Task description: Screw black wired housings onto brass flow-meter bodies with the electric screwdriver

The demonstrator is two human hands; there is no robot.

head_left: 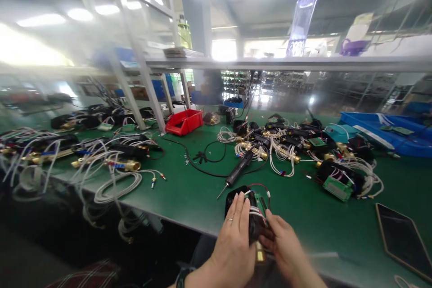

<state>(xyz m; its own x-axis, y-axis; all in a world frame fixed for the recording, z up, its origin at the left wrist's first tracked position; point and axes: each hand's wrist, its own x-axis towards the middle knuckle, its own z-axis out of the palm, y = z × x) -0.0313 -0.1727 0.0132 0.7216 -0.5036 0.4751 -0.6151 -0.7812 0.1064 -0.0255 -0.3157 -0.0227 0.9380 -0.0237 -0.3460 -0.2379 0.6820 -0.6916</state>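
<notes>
A black plastic housing (254, 230) with a brass pipe fitting (260, 253) is between my hands at the table's front edge. My left hand (234, 238) lies along its left side, fingers long and close together, pressed against it. My right hand (281, 240) grips its right side, thumb by the green circuit board (259, 202); some fingertips are hidden beneath. White wires cross the housing, and a thin red wire loops off its far side. Just beyond lies a black electric screwdriver (239, 168), its bit pointing toward the front left.
Similar brass-and-black units with coiled white cables (118, 184) crowd the left; more units (283, 139) lie at the back right. A red bin (184, 122), a blue tray (415, 144) and a phone (403, 236) rest on the green table. An overhead shelf (270, 64) holds bottles.
</notes>
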